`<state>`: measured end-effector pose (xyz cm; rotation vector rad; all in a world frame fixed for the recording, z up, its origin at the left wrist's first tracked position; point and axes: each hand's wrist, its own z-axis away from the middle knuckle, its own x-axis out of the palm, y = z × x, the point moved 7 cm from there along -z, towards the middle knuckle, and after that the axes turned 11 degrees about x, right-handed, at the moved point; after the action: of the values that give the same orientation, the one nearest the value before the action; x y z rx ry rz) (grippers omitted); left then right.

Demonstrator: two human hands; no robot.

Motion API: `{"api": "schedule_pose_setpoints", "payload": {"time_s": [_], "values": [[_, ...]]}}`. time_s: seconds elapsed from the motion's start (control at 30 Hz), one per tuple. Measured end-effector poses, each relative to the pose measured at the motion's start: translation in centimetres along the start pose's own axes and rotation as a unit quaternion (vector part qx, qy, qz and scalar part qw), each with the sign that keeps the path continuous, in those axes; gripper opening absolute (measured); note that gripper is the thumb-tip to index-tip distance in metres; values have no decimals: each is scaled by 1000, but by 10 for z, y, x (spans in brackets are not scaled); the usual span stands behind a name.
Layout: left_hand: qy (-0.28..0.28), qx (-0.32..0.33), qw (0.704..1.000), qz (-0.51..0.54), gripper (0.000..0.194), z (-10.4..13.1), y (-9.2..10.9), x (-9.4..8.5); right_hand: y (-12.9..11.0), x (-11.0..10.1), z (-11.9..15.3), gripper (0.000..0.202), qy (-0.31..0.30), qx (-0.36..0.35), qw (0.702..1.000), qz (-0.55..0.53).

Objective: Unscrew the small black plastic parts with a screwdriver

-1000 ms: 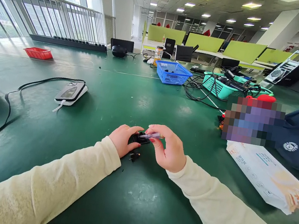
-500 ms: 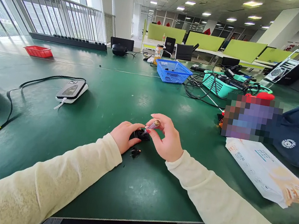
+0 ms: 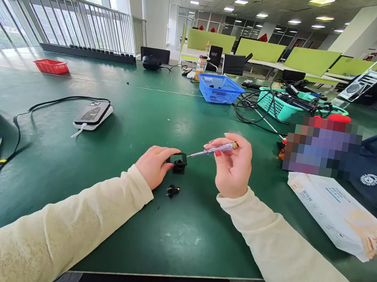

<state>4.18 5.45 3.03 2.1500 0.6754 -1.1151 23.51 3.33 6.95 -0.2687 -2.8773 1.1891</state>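
Head camera view: fine handwork on a small item, near the middle of a green tabletop (image 3: 142, 113). Fingers of the left hand (image 3: 154, 164) bent into a narrow pinch at the left side of a black frame-like part (image 3: 180, 165). To its right, fingers of the right hand (image 3: 236, 171) closed round the clear, purplish handle of a screwdriver (image 3: 214, 150); shaft sloping down and leftward, tip just beside the upper right corner of the black frame-like part (touching or merely near, impossible to tell from this angle). Below, toward the near edge, a loose black piece (image 3: 173, 191), apart from both hands; lower again, a tiny dark fragment (image 3: 158, 208). Farther off, a blue basket (image 3: 218, 95) and a teal basket (image 3: 278, 108), the latter heaped with cables.

Step in hand, judging by grip and tool: screwdriver work on the held part, apparently between one application of the tip and another. Called for next, by the same judgement: a firm left pinch against twisting, a steeper shaft, and a tip squarely seated before any turning force. Possible hazard: a slip toward the left fingertips.
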Motion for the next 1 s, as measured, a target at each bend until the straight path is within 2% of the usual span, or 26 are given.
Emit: {"api": "schedule_pose_setpoints", "payload": {"time_s": [0.1,0.17,0.3,0.4,0.5,0.57,0.67,0.73,0.87,0.93,1.0], "values": [[23,-29,998,-49,41,4,-4,-15,3,-8,-3,26,35,3,999,5],[4,-49,995,-83,44,9,-8,-17,7,-9,-5,26,38,18,999,22],[-85,-72,986,-124,54,19,-16,-2,14,-6,-5,25,14,44,997,64],[-128,-84,979,-132,67,27,-22,11,18,0,-4,25,-16,63,995,74],[-124,-69,984,-108,86,32,-22,17,18,4,-2,25,-36,73,994,71],[-113,-37,992,-51,94,33,-17,18,16,5,-2,26,-40,74,994,71],[-114,-3,993,22,99,31,-8,16,14,6,-2,26,-39,74,994,71],[-122,-1,992,29,101,28,-5,15,14,6,-2,25,-39,74,994,73],[-147,16,988,38,99,22,3,23,14,7,-3,25,-46,73,993,76],[-151,27,987,41,91,19,8,29,13,8,-3,26,-51,73,993,74],[-149,29,988,37,74,16,11,33,13,9,-3,26,-55,75,993,71]]}}
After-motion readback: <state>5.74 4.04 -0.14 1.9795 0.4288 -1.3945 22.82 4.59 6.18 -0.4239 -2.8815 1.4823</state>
